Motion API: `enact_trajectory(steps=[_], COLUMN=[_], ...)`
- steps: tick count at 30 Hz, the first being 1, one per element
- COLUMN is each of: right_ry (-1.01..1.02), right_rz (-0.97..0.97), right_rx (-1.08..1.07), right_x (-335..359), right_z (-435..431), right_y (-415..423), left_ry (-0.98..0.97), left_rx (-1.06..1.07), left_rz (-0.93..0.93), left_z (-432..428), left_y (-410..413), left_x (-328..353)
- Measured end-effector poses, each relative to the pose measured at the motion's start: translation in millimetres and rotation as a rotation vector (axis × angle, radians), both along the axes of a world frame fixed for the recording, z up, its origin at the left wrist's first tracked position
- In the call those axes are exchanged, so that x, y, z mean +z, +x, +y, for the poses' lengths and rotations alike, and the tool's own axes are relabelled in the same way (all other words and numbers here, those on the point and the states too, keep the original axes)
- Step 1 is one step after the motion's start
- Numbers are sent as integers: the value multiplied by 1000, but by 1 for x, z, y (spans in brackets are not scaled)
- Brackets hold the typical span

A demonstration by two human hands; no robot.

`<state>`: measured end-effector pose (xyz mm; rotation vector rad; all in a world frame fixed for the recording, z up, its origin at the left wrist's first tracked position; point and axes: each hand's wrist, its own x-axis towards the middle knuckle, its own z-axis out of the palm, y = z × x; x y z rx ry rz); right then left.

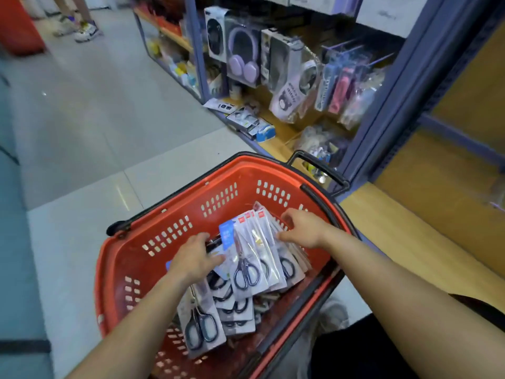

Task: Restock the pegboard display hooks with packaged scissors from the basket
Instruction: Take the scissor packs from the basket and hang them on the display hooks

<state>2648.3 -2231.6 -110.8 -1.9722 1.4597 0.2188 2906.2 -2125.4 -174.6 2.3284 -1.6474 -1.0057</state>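
Observation:
A red plastic basket (175, 222) with black handles stands on the floor below me. It holds several packaged scissors (247, 258) with black handles, fanned in a stack, and more packs (203, 326) lie lower in the basket. My left hand (195, 258) grips the left side of the fanned stack, thumb on a blue-topped pack. My right hand (302, 228) curls over the stack's right edge and holds it. Both forearms reach down into the basket. Display hooks (379, 60) with hanging packs show at the upper right.
A blue-framed shelf unit (404, 86) stands to the right with boxed headphones (243, 54) and bagged goods. A wooden lower shelf (410, 231) runs beside the basket. Grey tiled floor (82, 119) spreads to the left. A person's feet (82, 28) stand far back.

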Motion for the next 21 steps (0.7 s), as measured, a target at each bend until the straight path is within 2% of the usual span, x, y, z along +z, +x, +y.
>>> enact_trajectory(steps=[5,8,14,21], right_ry=[131,170,117,101], right_rz=[41,57,68,18], right_rx=[-43,-88,-155,-136], right_x=[-50,-72,-101,-100], right_z=[-27,-42,-50,-51], right_y=[31,39,42,44], left_ry=[-47,13,131,-16], left_rx=[19,7,76,-116], left_rz=[-103,-129,-56,-98], left_z=[-12,-28,-59,-71], left_y=[-5,-14,-12,-37], left_x=[-35,-49,-78,-82])
